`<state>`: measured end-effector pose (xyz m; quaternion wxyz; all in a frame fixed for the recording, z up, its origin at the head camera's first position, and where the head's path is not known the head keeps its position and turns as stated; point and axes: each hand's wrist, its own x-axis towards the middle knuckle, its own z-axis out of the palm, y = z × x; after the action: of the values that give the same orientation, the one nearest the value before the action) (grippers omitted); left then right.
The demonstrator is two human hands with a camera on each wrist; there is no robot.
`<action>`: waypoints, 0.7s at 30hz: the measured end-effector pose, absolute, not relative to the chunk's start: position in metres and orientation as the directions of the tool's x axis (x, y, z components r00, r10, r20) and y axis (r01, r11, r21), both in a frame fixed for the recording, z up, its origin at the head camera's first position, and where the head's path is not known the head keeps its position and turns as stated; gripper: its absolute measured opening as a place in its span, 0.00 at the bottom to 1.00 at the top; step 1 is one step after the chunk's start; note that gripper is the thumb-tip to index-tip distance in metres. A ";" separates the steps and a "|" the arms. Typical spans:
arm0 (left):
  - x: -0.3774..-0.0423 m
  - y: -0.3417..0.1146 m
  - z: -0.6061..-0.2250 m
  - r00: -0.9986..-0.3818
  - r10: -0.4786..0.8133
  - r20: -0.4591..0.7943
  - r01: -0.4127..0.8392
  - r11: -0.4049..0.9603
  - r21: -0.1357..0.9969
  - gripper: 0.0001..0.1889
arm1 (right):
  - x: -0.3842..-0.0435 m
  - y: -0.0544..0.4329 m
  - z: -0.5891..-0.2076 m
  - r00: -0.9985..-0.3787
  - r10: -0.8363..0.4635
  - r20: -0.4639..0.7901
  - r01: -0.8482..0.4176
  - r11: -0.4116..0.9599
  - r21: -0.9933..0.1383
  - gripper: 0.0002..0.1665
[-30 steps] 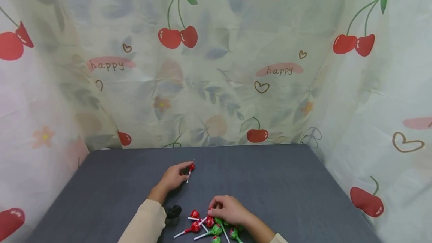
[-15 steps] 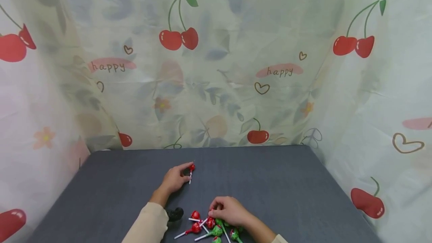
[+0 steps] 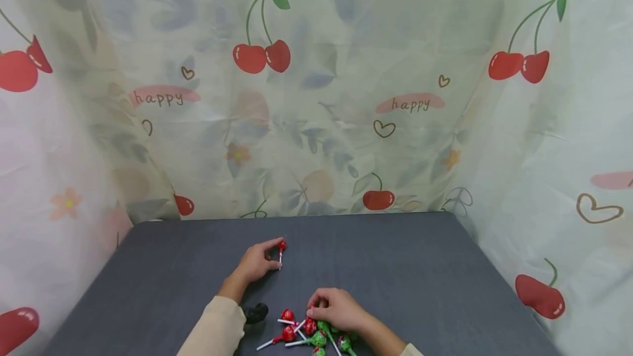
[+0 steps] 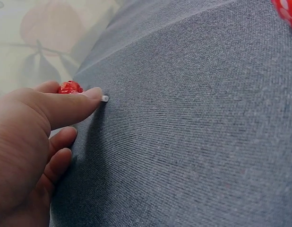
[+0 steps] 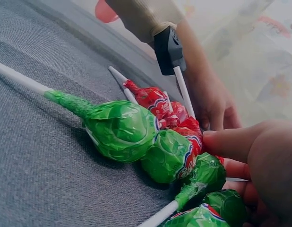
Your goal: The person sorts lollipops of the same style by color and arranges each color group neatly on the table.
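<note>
Red candy [image 3: 282, 245] is pinched by the left grip [image 3: 254, 262], maybe being laid straight, while the right grip [image 3: 337, 309] pinches another red candy [image 3: 310, 327] that likely needs lifting next.

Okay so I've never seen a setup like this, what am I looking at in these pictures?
There's no robot here, just a person working with two bare hands. The wide pictures come from a camera worn on the head, looking forward and down. The two close-ups come from cameras worn on the wrists, one for each hand. On the dark table lies a cluster of red and green lollipops. The left hand, farther from the person, holds a single red lollipop. The right hand pinches another red lollipop in the cluster. Behind it all hangs a curtain printed with cherries.
</note>
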<state>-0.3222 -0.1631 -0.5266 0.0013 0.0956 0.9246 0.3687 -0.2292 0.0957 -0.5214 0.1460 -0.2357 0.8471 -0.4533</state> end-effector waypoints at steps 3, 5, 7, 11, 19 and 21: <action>-0.323 -0.163 -0.525 -0.983 0.174 0.062 0.169 0.711 0.682 0.34 | -0.230 0.096 -0.522 -0.848 -0.529 -0.027 -0.265 0.468 -0.843 0.05; -0.323 -0.163 -0.524 -0.983 0.173 0.061 0.168 0.713 0.681 0.34 | -0.231 0.095 -0.522 -0.851 -0.524 -0.022 -0.265 0.465 -0.845 0.05; -0.323 -0.163 -0.524 -0.983 0.171 0.061 0.167 0.715 0.679 0.34 | -0.232 0.095 -0.521 -0.851 -0.524 -0.020 -0.264 0.462 -0.847 0.04; -0.323 -0.164 -0.524 -0.983 0.173 0.067 0.172 0.714 0.678 0.34 | -0.233 0.093 -0.517 -0.850 -0.526 -0.009 -0.291 0.485 -0.825 0.05; -0.322 -0.164 -0.526 -0.980 0.190 0.062 0.180 0.702 0.689 0.36 | -0.230 0.084 -0.508 -0.866 -0.497 -0.045 -0.295 0.582 -0.757 0.06; -0.323 -0.165 -0.527 -0.981 0.186 0.057 0.173 0.701 0.692 0.36 | -0.230 0.083 -0.507 -0.870 -0.491 -0.044 -0.293 0.587 -0.754 0.07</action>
<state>-0.3228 -0.1651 -0.5271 0.0087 0.0976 0.9221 0.3743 -0.2301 0.0829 -0.5066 0.1250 -0.2224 0.8820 -0.3961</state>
